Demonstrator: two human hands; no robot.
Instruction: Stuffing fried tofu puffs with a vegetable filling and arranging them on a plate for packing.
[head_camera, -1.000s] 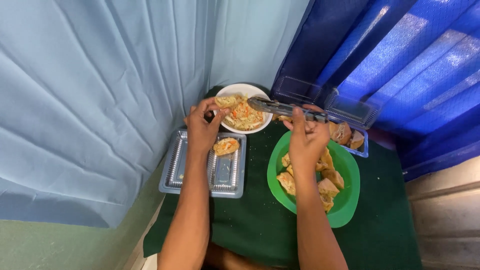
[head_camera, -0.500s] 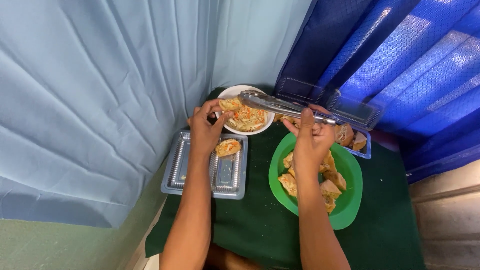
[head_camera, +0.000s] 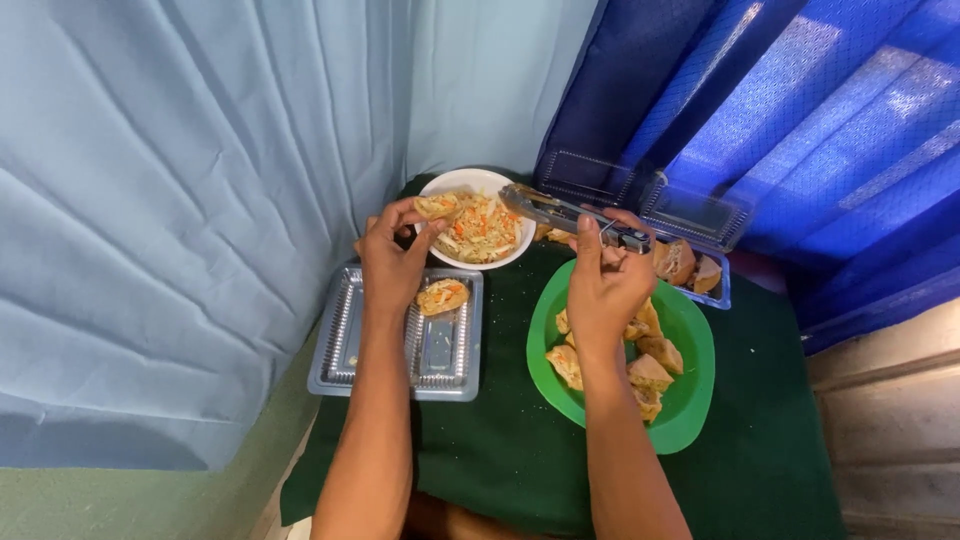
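Over the white bowl (head_camera: 478, 232) my left hand (head_camera: 390, 262) pinches a bread piece (head_camera: 437, 206), while my right hand (head_camera: 607, 285) clenches tongs (head_camera: 575, 214) reaching into the slaw. I'm mid-filling, I judge; next calls for squeezing a pinch of slaw and steadying the bread.

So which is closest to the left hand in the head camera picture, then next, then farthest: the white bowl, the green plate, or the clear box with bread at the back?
From the left hand:
1. White bowl, just right of it.
2. Green plate, farther right, under the right hand.
3. Clear box, far right at the back.
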